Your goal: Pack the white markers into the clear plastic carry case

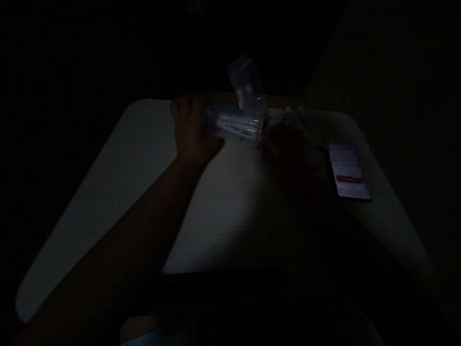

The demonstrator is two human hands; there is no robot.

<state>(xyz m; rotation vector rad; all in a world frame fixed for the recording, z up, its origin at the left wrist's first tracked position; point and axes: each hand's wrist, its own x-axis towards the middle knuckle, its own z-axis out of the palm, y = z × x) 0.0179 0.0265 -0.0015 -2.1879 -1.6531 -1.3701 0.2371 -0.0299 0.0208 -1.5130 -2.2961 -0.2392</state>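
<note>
The scene is very dark. A clear plastic case [234,126] lies on its side near the table's far edge, its hinged lid [248,84] standing up at the right end. White pens or markers show through its wall. My left hand [192,127] is wrapped around the case's left end. At the open right end, my right hand [284,146] has its fingers curled close to the opening; deep shadow hides what they hold, if anything. Several white markers [304,120] lie loose just beyond and to the right of that hand, partly covered by it.
A pale table [216,206] with rounded corners spreads under both forearms. On its right side lies a phone [347,180] with a lit screen, partly pixelated. A dark bar-like shape [219,283] crosses the near edge. Around the table it is almost black.
</note>
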